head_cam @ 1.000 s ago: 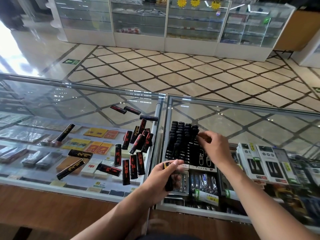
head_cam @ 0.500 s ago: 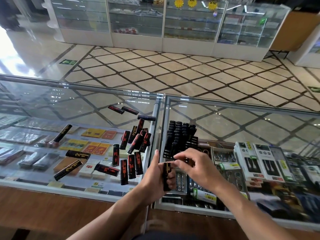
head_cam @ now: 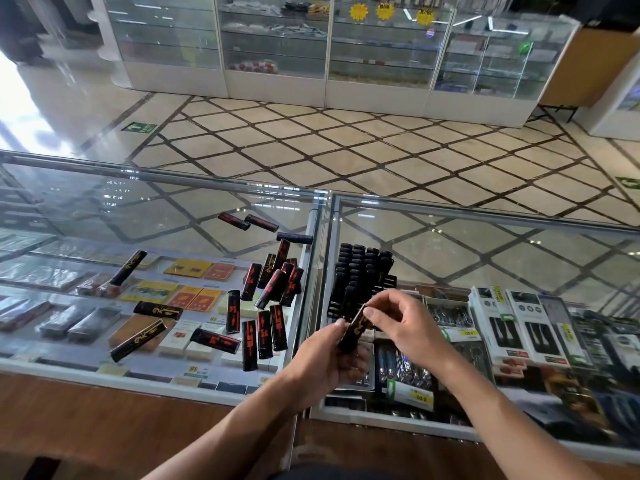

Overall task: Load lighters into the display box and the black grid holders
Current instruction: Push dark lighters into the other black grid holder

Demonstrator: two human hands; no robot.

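A black grid holder (head_cam: 360,275) stands on the right glass counter, most of its slots filled with upright black lighters. Just in front of it both hands hold one black lighter with gold lettering (head_cam: 354,330). My left hand (head_cam: 323,365) grips its lower end from below. My right hand (head_cam: 403,323) pinches its upper end with thumb and fingers. Several loose black lighters with red lettering (head_cam: 263,306) and gold-lettered ones (head_cam: 138,339) lie scattered on the left glass counter. No display box is identifiable.
Two glass counters (head_cam: 173,216) meet at a metal seam (head_cam: 311,271). Under the glass lie cigarette packs, boxed goods (head_cam: 519,327) and price tags. Beyond is a tiled floor and white glass cabinets (head_cam: 346,50). A wooden edge runs along the near side.
My right hand came back from the grid holder to the lighter in my left hand and now pinches its top. The lighter has tilted up between both hands.
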